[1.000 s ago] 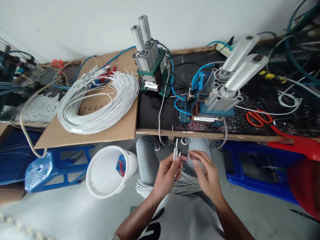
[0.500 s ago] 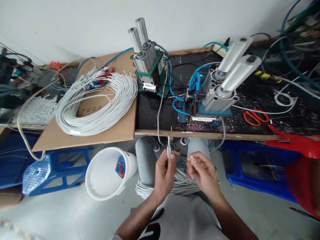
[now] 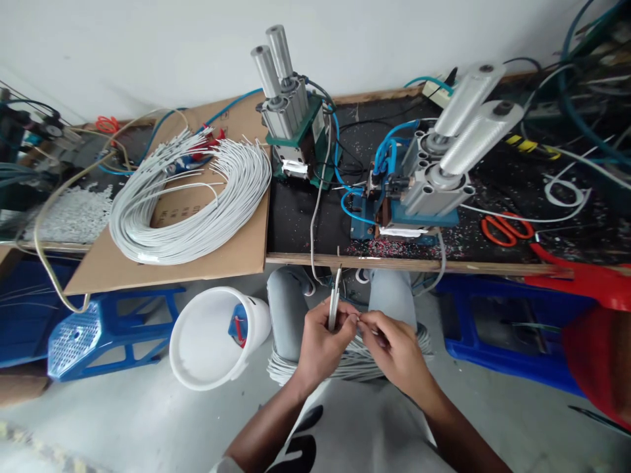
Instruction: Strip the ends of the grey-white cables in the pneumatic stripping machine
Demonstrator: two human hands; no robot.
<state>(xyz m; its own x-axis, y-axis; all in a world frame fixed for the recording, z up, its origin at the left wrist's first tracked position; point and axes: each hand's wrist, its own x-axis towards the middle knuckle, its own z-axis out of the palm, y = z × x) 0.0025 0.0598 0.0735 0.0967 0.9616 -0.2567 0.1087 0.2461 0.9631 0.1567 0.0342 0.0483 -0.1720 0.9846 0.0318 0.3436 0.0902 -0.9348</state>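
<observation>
My left hand (image 3: pixel 323 338) is closed around a few white cables (image 3: pixel 334 305), whose ends point up toward the bench edge. My right hand (image 3: pixel 394 345) meets its fingertips, thumb and forefinger pinched on something too small to make out. Under both hands a bundle of grey-white cables (image 3: pixel 362 364) lies across the lap. Straight ahead, on the bench's front edge, stands a pneumatic machine (image 3: pixel 426 190) with two silver cylinders and blue air hoses. Red and white scraps are scattered before it.
A large coil of white cable (image 3: pixel 192 243) rests on cardboard (image 3: pixel 246 259) at left. Below it stand a white bucket (image 3: pixel 185 348) and a blue stool (image 3: pixel 113 335). A second machine (image 3: pixel 290 125) is at the back. Orange-handled scissors (image 3: pixel 507 230) lie at right.
My right hand has moved left, bringing its fingertips against those of my left hand. My left thumb has swung right from the cables, which tilt slightly right.
</observation>
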